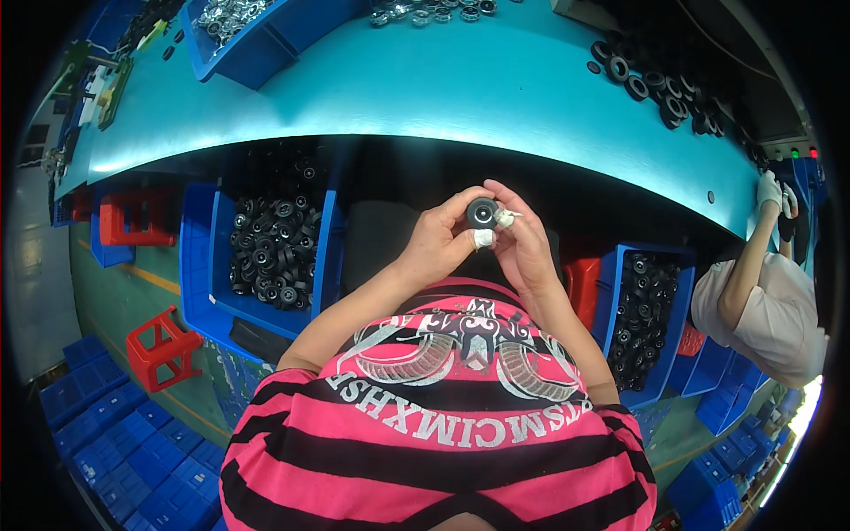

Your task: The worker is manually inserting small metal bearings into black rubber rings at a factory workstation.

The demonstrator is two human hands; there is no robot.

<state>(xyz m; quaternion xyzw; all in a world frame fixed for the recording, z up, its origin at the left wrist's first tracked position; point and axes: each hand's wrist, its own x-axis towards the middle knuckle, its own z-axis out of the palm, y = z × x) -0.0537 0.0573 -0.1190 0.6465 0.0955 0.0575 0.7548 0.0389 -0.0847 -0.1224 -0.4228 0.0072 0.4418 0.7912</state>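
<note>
Both hands pinch one small black wheel [482, 212] below the teal surface [496, 97]: left grip [440, 243], right grip [522, 243] closed around it.

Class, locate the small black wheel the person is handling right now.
In the head view, the small black wheel sits centre frame, pinched between the left hand and right hand, below the teal bench edge.

Left hand [438, 243] and right hand [522, 239] pinch a small black wheel [482, 212] just below the near edge of the teal table [496, 97].
</note>
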